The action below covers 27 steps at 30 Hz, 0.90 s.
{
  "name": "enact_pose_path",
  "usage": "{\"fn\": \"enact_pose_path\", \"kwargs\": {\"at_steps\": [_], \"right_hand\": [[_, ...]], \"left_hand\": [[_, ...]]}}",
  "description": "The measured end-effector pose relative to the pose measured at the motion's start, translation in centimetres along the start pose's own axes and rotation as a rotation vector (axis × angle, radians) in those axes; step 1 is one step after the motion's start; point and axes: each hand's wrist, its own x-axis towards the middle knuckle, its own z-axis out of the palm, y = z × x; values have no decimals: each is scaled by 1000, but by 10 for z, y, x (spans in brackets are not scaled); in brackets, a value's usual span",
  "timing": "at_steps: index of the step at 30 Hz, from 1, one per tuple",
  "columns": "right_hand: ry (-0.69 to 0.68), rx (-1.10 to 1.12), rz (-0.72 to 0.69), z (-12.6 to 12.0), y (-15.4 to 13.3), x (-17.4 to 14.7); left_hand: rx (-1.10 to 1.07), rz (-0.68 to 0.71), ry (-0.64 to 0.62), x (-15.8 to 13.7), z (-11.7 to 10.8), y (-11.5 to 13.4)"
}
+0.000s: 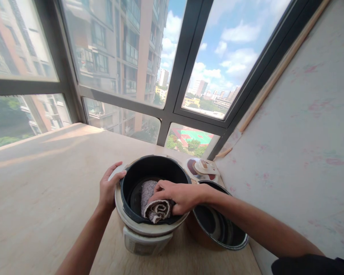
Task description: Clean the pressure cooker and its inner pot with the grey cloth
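Note:
A white electric pressure cooker (145,244) stands upright with its lid off, its dark inside showing. Rolled up in my right hand (180,194) is a grey-brown cloth (149,193), held inside the cooker's opening near the front right. The fingers wrap over the roll, and some fingertips are hidden behind it. My left hand (110,185) grips the white side handle (116,172) at the cooker's left rim, thumb near the edge. Under my right forearm, a dark round inner pot (235,238) tilts against the cooker's right side.
Behind the inner pot lies the cooker's lid (202,168), with its handle up. The pale wooden surface (46,206) stretches to the left. Dark-framed windows (172,114) rise behind, and a flowered papered wall (304,133) closes off the right.

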Motion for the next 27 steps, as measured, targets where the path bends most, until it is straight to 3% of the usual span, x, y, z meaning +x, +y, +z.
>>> {"fn": "enact_pose_path", "kwargs": {"at_steps": [5,18,27], "right_hand": [[-77,111,-91,0,4,7],[-72,116,83,-22,9,-24],[-71,222,76,-25,7,-27]], "left_hand": [[21,8,-2,0,0,1],[28,27,0,0,0,0],[39,34,-3,2,-1,-2]]}}
